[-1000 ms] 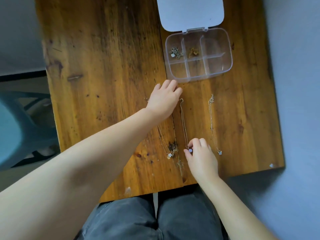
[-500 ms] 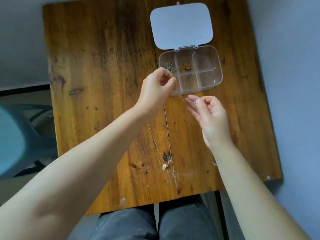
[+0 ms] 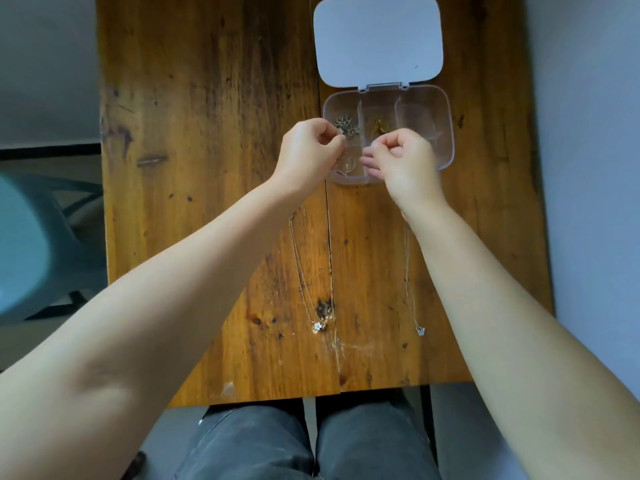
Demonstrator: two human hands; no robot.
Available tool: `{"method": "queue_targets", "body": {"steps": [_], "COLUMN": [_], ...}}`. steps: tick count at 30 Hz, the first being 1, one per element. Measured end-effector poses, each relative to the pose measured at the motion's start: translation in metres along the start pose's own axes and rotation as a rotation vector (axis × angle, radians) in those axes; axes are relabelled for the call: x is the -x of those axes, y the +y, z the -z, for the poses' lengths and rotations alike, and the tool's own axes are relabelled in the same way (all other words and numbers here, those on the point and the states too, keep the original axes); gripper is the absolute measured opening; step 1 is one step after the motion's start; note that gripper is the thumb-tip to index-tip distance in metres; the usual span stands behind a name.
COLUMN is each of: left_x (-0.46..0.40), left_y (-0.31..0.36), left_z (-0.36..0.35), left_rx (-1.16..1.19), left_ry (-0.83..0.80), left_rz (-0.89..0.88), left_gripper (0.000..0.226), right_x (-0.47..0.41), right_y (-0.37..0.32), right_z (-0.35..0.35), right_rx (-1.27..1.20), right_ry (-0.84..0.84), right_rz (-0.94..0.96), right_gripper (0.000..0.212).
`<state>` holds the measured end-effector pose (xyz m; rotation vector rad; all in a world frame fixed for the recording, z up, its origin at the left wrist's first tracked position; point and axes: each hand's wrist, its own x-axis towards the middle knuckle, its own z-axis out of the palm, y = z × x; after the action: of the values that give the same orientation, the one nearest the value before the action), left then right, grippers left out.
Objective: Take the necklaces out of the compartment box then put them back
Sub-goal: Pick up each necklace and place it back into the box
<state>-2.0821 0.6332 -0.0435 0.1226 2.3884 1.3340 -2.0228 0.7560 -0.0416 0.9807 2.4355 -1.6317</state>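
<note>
A clear compartment box [image 3: 447,133] lies open at the table's far right, its white lid [image 3: 377,39] folded back. My left hand [image 3: 306,155] and my right hand [image 3: 407,159] hover over the box's front-left compartment, both pinched on a thin necklace [image 3: 346,167] whose chain loops down into that compartment. A silver piece [image 3: 346,126] fills the back-left compartment and a gold piece [image 3: 379,126] the back-middle one. Two more necklaces lie stretched on the table: one with its pendant [image 3: 318,326] near the centre seam, another with its pendant [image 3: 420,330] beside my right forearm.
The wooden table [image 3: 207,168] is narrow, with its front edge just above my knees. A teal chair [image 3: 31,244] stands off the left side. Grey floor runs along the right edge.
Both hands lifted the middle necklace off the table and carried it up to the box, where its chain now hangs into the front-left compartment. The view has shifted forward.
</note>
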Motion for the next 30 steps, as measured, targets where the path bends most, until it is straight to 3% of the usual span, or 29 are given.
{"method": "queue_targets", "body": {"steps": [5, 9, 12, 15, 19, 24, 28, 30], "left_x": [0.020, 0.044, 0.046, 0.042, 0.036, 0.041, 0.062, 0.073], "left_y": [0.005, 0.002, -0.006, -0.013, -0.014, -0.011, 0.005, 0.019], "left_z": [-0.002, -0.049, -0.088, -0.111, -0.114, -0.105, -0.088, -0.081], "left_rx": [-0.333, -0.565, -0.730, -0.915, -1.059, -0.917, -0.498, -0.363], "left_ry": [0.021, -0.380, -0.474, -0.479, -0.473, -0.534, -0.591, -0.579], "left_rz": [-0.307, -0.569, -0.648, -0.680, -0.797, -0.647, -0.472, -0.447], "left_gripper": [0.014, 0.021, 0.036, 0.039, 0.021, 0.015, 0.008, 0.006], "right_x": [0.040, 0.099, 0.148, 0.184, 0.200, 0.193, 0.176, 0.156], "right_y": [0.034, 0.098, 0.136, 0.155, 0.165, 0.164, 0.142, 0.123], "right_z": [0.049, 0.074, 0.069, 0.051, 0.036, 0.038, 0.042, 0.042], "right_rx": [-0.007, 0.171, 0.321, 0.491, 0.570, 0.518, 0.312, 0.152], "right_ry": [0.101, 0.085, 0.022, 0.027, 0.103, 0.136, 0.114, 0.035], "right_rz": [-0.079, -0.274, -0.344, -0.313, -0.177, -0.182, -0.132, -0.109], "right_gripper": [0.012, 0.008, 0.016, 0.032, 0.016, 0.013, 0.055, 0.058]}}
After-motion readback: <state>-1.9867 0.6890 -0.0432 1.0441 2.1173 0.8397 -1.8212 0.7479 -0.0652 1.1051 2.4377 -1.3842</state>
